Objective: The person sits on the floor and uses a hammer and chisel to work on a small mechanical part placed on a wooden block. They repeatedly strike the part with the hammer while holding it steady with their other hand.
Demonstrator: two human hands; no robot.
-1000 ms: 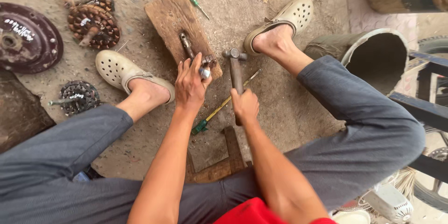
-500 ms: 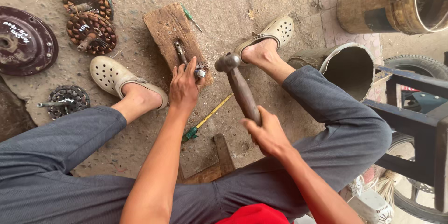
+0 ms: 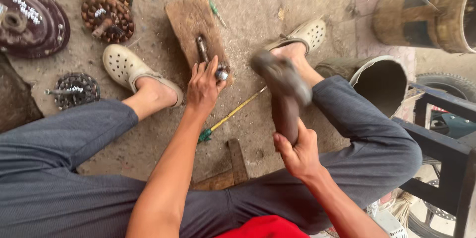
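Note:
I sit on the ground with a worn wooden block [image 3: 190,24] between my feet. My left hand [image 3: 205,86] grips a small shiny metal part [image 3: 221,74] at the near end of a rusty rod [image 3: 202,50] lying on the block. My right hand [image 3: 298,153] is shut on the wooden handle of a hammer [image 3: 282,89], raised and blurred, its head up and to the right of the metal part.
A green-handled screwdriver [image 3: 229,116] lies on the ground by my left wrist, another one [image 3: 215,11] past the block. Rusty round wound coils [image 3: 106,7], a dark disc [image 3: 29,22] and a small toothed wheel [image 3: 75,89] lie left. Buckets [image 3: 426,10] and a dark metal frame [image 3: 446,139] stand right.
The hammer, resting near the block a second ago, has swung up and back toward me. My left hand has kept its hold on the metal part.

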